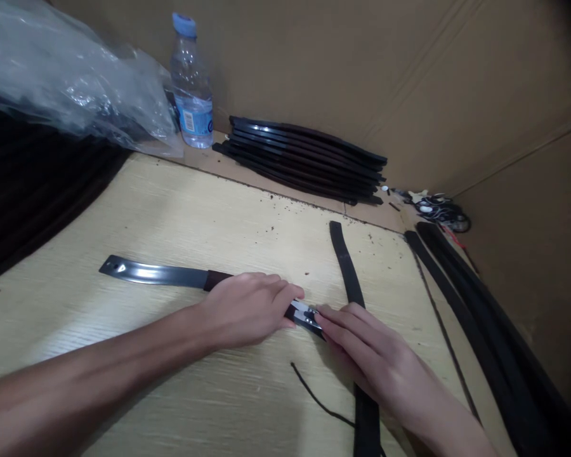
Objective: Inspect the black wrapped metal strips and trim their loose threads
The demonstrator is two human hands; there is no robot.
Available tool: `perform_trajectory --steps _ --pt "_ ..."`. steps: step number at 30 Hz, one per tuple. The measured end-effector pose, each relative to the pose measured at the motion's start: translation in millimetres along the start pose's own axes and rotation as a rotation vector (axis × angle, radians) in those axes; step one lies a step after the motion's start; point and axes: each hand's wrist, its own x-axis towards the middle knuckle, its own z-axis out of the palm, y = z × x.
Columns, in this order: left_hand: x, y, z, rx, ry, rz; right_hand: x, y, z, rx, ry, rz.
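A long, slightly curved dark metal strip [162, 274] lies across the middle of the table, its glossy end with holes pointing left. My left hand [250, 308] is closed over its middle, around a dark brown sleeve-like section [215, 279]. My right hand [366, 349] pinches the strip's right end, beside a silver metal fitting [302, 311]. The fingertips partly hide that end. Beneath my right hand runs a flat black strap [346, 263], passing from the back toward the front. A thin black cord [316, 397] curls out on the strap's left side.
Several similar dark strips [309, 155] are stacked at the back against a cardboard wall [304, 70]. Left of them stand a water bottle [193, 95] and clear plastic wrap [76, 70] over dark material [38, 171]. Black strips [466, 304] line the right edge, near tangled small items [438, 209].
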Motion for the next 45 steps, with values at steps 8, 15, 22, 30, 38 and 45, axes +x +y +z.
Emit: perform_trajectory --steps 8,15,22,30,38,45 --pt "-1 1 0.8 -0.001 0.003 -0.006 4 -3 0 0.035 0.018 0.067" --pt "-1 1 0.7 0.024 0.004 -0.016 -3 1 -5 0.060 -0.010 0.150" --pt "-1 1 0.5 0.031 0.022 -0.008 -8 7 -9 0.075 -0.046 0.135" --pt "0 2 0.1 0.018 0.001 -0.005 -3 -1 -8 0.150 -0.079 0.250" --pt "-1 3 -1.6 0.011 -0.007 -0.004 3 -5 -5 0.103 -0.065 0.224" --pt "0 4 -2.2 0.018 0.000 -0.010 -2 0 -9 0.115 -0.049 0.254"
